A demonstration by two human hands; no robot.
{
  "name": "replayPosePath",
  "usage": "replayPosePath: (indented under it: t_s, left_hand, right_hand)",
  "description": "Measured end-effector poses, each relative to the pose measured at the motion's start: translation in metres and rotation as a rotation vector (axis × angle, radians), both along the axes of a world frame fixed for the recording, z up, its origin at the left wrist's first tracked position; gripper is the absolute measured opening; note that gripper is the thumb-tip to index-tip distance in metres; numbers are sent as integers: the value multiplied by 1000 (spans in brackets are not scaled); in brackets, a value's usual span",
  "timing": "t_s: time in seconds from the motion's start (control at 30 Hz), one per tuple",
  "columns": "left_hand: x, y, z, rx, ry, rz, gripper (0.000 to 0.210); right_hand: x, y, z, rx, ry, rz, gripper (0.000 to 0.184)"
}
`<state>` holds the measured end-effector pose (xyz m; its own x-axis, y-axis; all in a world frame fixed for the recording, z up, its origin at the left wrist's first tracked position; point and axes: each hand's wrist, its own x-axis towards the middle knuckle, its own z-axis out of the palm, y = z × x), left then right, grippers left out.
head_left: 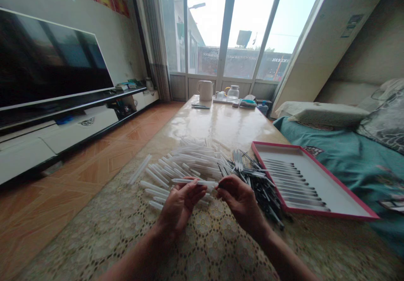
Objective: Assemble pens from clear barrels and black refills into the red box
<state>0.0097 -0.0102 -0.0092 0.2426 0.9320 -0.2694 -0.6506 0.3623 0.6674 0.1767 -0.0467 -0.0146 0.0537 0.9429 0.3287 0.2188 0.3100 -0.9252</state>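
My left hand (184, 201) holds a translucent white pen barrel (186, 181) level between thumb and fingers, its pointed end to the left. At the barrel's right end my right hand (236, 194) is closed in a pinch. Something small and dark shows at its fingertips, too hidden to name. Behind my hands lies a loose heap of white pen barrels (189, 154). Right of my right hand is a pile of thin black-and-clear refills (265, 192). A shallow pink-edged box (344, 188) on the right holds a row of pens with dark ends (293, 184).
The long table (214, 247) has a lace-patterned cover. At its far end stand a white kettle (205, 90), a glass jug (233, 93) and a tissue pack (248, 102). A teal-covered sofa (334, 159) borders the right side; a television cabinet (78, 127) stands left.
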Motion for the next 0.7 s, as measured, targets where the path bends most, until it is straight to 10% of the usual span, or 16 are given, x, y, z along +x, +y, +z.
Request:
replayPosePath:
  t_s: [0.7]
  left_hand:
    - [2, -3, -3, 84, 42, -110, 16]
  right_hand:
    - [-1, 0, -3, -70, 85, -64, 15]
